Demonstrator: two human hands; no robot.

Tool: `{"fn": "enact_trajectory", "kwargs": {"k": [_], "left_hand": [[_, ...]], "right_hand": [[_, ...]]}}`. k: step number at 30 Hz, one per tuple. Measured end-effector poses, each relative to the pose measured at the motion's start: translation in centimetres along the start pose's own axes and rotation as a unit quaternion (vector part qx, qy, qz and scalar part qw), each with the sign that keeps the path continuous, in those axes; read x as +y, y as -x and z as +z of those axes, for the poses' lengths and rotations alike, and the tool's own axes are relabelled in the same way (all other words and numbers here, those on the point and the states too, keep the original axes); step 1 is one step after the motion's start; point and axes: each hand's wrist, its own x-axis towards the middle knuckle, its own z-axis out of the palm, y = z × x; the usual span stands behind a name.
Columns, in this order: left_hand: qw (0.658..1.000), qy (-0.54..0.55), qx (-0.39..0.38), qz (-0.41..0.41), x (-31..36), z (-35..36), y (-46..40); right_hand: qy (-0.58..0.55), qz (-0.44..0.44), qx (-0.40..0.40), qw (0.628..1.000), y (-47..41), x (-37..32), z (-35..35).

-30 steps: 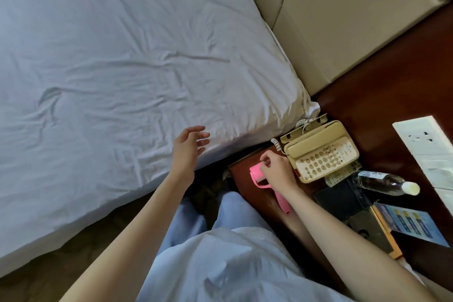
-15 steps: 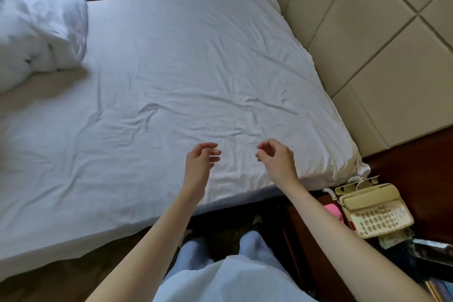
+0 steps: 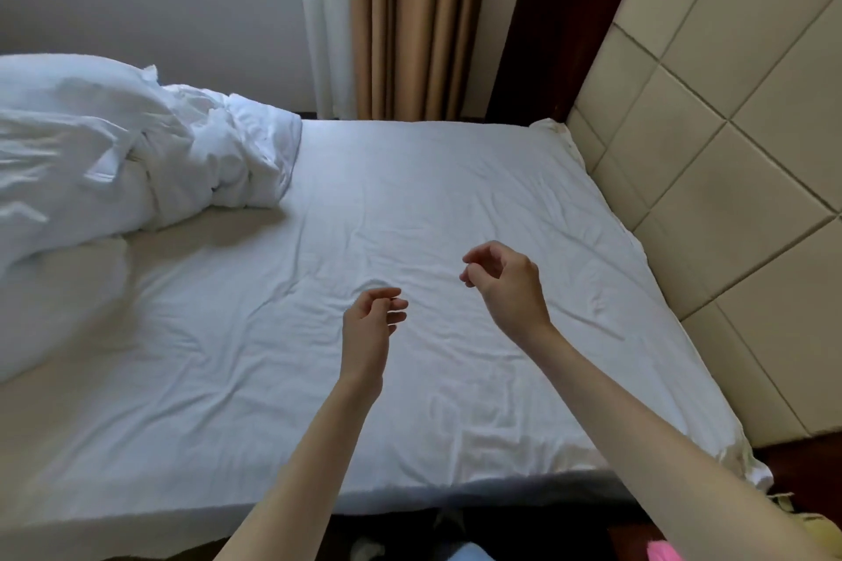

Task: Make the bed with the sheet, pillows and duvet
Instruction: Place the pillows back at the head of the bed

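One white wrinkled bed sheet (image 3: 410,241) is lying spread over the mattress, and one bunched white duvet (image 3: 114,159) is sitting heaped on the bed's far left part, well apart from both hands. No pillow is standing out as separate from that heap, so a pillow count cannot be told. The sheet is covering the bed up to the one beige padded headboard (image 3: 729,150) of square panels at the right. The sheet's near edge is running left to right along the bottom, and its right edge is lying against the headboard. The duvet's bulk is stretching from the left edge toward the middle of the far side, its rounded end pointing right, toward the headboard.

Two bare hands are hanging above the sheet near its middle. The left hand (image 3: 369,328) is hovering with fingers loosely curled, holding nothing. The right hand (image 3: 505,282) is raised just beside it, nearer the headboard, its fingers also loosely curled with thumb near the fingertips, gripping nothing. Whether either hand is touching the sheet cannot be told.

Beyond the bed, tan curtains (image 3: 410,18) are hanging beside a white sheer strip.
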Motion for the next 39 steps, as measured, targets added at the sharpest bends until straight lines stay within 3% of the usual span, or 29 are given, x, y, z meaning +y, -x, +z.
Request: {"fn": "enact_trajectory", "kwargs": {"k": [16, 23, 32, 39], "left_hand": [[0.985, -0.002, 0.089, 0.146, 14.3, -2.9, -7.2], [0.975, 0.009, 0.143, 0.171, 17.3, -6.5, -8.8], [0.958, 0.034, 0.207, 0.198, 19.9, -16.0, -10.1], [0.957, 0.014, 0.226, 0.183, 21.4, -28.4, -13.0]], "right_hand": [[-0.062, -0.213, -0.032, 0.975, -12.7, -11.7, 5.5], [-0.127, -0.218, -0.096, 0.963, -16.0, -15.6, 9.5], [-0.151, -0.199, -0.176, 0.952, -16.4, -19.6, 18.1], [-0.116, -0.216, -0.166, 0.955, -14.9, -23.9, 27.0]]}}
